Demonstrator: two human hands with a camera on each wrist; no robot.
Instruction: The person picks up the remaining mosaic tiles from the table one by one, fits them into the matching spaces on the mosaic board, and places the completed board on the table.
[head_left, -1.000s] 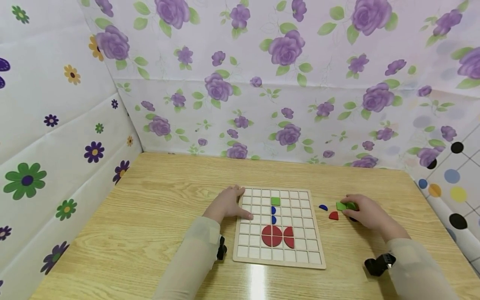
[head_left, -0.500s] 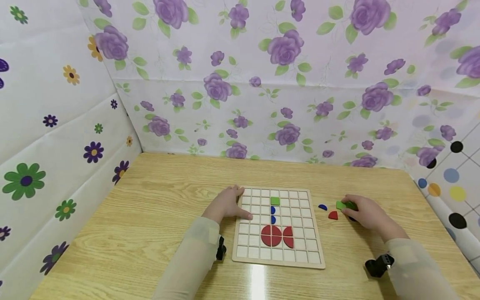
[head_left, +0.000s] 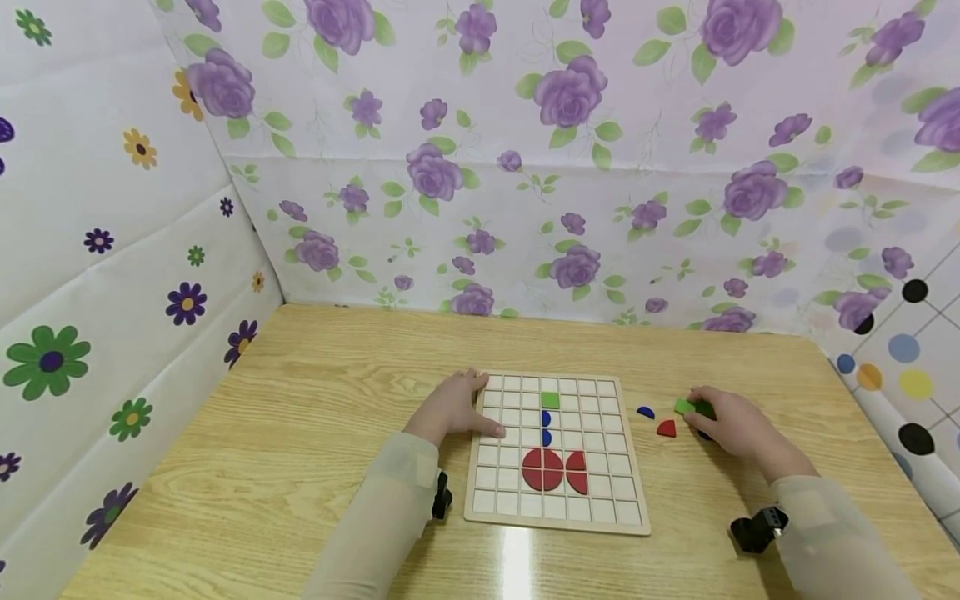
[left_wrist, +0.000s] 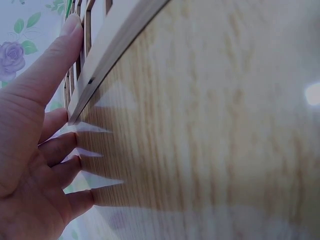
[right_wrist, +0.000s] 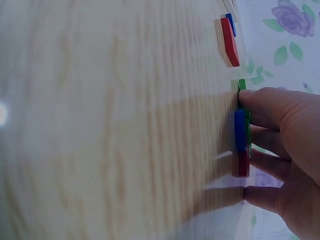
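Observation:
A wooden grid board [head_left: 561,526] lies flat on the table. On it sit a green square [head_left: 551,400], two blue half discs [head_left: 546,419], a red disc of quarter pieces [head_left: 533,479] and two red quarters [head_left: 577,481]. My left hand [head_left: 452,410] rests at the board's left side, thumb over the cells and the other fingers spread along the edge and table. To the right, my right hand [head_left: 738,423] pinches a loose green square tile [head_left: 683,406] between thumb and index finger. Beneath that hand, a blue piece [right_wrist: 240,131] and a red piece [right_wrist: 243,164] are partly hidden.
Between the board and my right hand lie a loose blue half disc [head_left: 646,412] and a red quarter piece [head_left: 667,428]. Floral cloth [head_left: 510,208] hangs behind the wooden table [head_left: 337,358]; patterned cloths stand at both sides.
The loose green square has shifted and turned slightly under my right fingertips. My left hand and the pieces on the board stay where they were.

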